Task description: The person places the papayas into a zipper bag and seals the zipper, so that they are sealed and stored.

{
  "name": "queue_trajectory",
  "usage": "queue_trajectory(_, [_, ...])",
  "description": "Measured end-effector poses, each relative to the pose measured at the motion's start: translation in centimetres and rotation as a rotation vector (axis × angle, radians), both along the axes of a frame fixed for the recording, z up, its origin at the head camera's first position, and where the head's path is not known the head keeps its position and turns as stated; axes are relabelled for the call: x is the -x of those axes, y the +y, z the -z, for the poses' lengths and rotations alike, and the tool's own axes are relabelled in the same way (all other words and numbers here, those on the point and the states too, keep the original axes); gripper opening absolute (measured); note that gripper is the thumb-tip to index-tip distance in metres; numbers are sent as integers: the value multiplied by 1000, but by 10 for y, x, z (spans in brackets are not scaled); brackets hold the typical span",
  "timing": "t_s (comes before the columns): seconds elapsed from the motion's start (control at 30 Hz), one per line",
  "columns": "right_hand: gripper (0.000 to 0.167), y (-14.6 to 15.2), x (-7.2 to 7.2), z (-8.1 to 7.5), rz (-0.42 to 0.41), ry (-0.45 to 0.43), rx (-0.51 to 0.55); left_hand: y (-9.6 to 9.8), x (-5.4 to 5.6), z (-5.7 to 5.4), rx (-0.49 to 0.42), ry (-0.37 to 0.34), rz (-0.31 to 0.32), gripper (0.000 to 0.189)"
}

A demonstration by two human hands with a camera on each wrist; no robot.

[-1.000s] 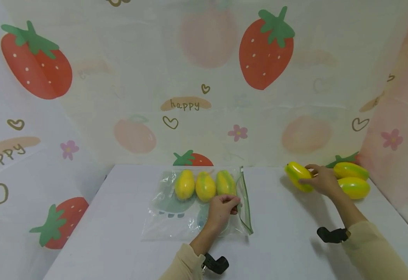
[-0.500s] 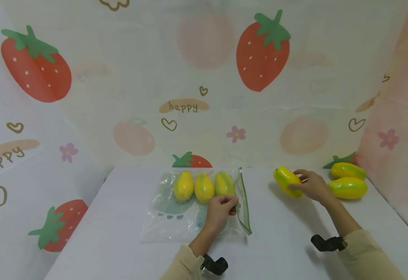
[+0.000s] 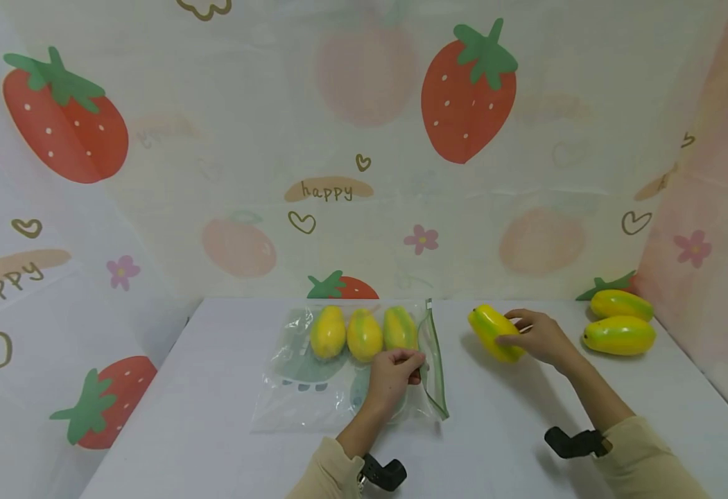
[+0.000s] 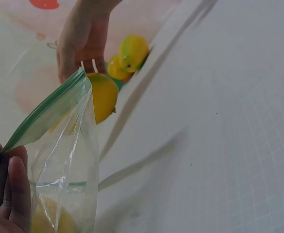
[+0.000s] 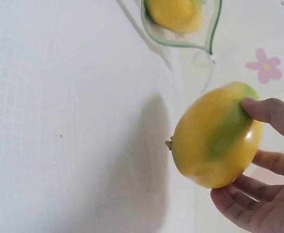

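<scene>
My left hand (image 3: 392, 380) pinches the edge of a clear zip bag (image 3: 289, 407) lying on the table, near its green zip mouth on the right side. Three yellow-green papayas (image 3: 328, 334) lie in a row inside it. The left wrist view shows the mouth parted, with the left fingers (image 4: 18, 187) at the green strip (image 4: 40, 109). To the right of the bag, my right hand (image 3: 543, 341) grips another papaya (image 3: 494, 334) above the table. Thumb and fingers hold opposite sides of this papaya (image 5: 217, 138), its stem end free.
Two more papayas (image 3: 620, 335) lie together at the table's back right. White table (image 3: 189, 423) surrounds the bag. Printed cloth with strawberries (image 3: 469, 97) stands behind and along both sides. A black wrist camera (image 3: 384, 473) sits at each sleeve.
My right hand has carried its papaya leftward, away from the two at the right and closer to the bag's mouth. The left hand keeps its hold on the bag.
</scene>
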State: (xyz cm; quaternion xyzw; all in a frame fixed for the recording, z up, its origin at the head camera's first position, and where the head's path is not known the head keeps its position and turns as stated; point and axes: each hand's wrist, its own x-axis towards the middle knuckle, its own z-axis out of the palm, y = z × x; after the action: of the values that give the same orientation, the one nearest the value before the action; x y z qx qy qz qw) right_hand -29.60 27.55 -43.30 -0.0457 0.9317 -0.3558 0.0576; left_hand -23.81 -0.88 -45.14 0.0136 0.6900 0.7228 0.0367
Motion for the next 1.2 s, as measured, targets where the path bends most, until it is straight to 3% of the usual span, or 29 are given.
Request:
queue_trajectory(0.13, [68, -6, -1, -2, -11, -1, -8, 2, 10, 17, -4, -8, -7, 20])
queue_trajectory(0.23, [68, -11, -1, -4, -14, -18, -11, 2, 13, 23, -5, -10, -12, 21])
queue_trajectory(0.73, [68, -34, 4, -5, -35, -159, 45, 1, 15, 24, 26, -27, -16, 20])
queue_trajectory(1.2, [63, -54, 7, 7, -67, -161, 68, 2, 15, 23, 22, -19, -21, 20])
